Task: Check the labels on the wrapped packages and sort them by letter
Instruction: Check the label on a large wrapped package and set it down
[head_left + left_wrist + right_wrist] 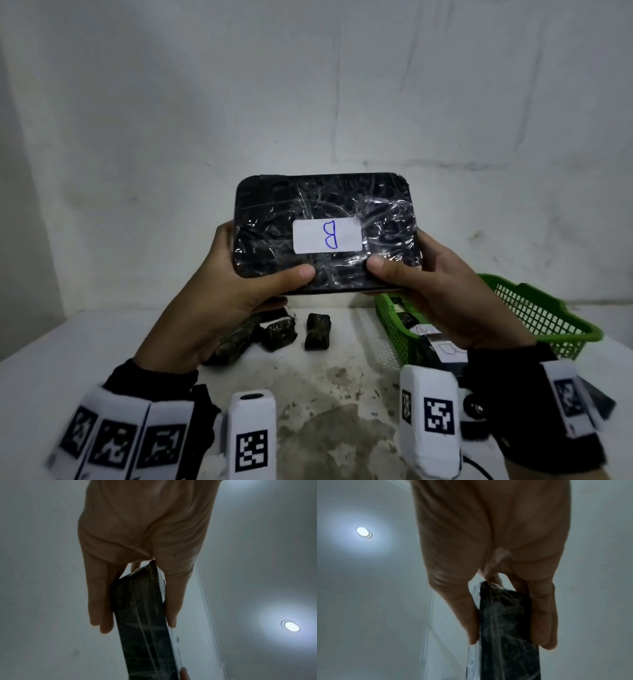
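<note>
Holding a black wrapped package (pixel 325 212) up off the table (pixel 68 346), label (pixel 327 235) facing the camera and reading "B" in blue. Left hand (pixel 219 291) clamped on the package's lower left corner, thumb on the front, fingers (pixel 97 601) behind. Right hand (pixel 442 294) clamped on the lower right corner the same way, thumb in front, fingers (pixel 541 615) at the back. Lying near the table's far edge, under the left hand: several small dark wrapped packages (pixel 317 331). Standing toward the table's right edge: a green basket (pixel 544 308) with labelled packages inside, partly hidden by the right hand.
</note>
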Demonstrator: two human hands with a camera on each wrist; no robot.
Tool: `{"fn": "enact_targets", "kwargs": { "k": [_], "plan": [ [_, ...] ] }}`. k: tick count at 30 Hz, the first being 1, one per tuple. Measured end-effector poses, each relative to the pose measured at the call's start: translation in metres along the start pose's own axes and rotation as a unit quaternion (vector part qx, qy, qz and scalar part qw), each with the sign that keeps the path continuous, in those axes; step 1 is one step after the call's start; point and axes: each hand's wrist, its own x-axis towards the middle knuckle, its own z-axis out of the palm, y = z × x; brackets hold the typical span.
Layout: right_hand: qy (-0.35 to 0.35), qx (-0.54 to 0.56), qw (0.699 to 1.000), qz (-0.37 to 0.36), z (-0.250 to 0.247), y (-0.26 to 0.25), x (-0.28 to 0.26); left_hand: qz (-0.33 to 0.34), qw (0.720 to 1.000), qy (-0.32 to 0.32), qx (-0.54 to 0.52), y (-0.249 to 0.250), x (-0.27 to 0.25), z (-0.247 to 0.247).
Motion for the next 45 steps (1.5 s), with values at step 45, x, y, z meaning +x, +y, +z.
{"fn": "enact_targets", "kwargs": {
  "k": [45],
  "plan": [
    [0.037,-0.016,0.999,-0.003,0.013,0.020,0.008,0.016,0.985,0.101,0.140,-0.003,0.002,0.003]
  ]
}}
